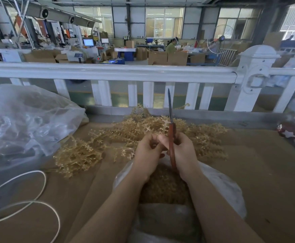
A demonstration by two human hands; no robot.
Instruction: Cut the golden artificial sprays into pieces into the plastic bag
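Observation:
A heap of golden artificial sprays [131, 135] lies across the brown table in front of me. My right hand [184, 153] grips scissors [171, 130] with reddish handles, their blades together and pointing up and away. My left hand [147, 153] pinches a small piece of spray right beside the scissors. Both hands hover over an open plastic bag [220, 186] holding a mound of cut golden pieces [164, 186] below my wrists.
A large crumpled clear plastic bag [22, 125] sits at the left. A white cord [29, 202] loops over the near left of the table. A white railing [108, 71] borders the far edge. Dark packaging with stars [290, 128] lies at the right.

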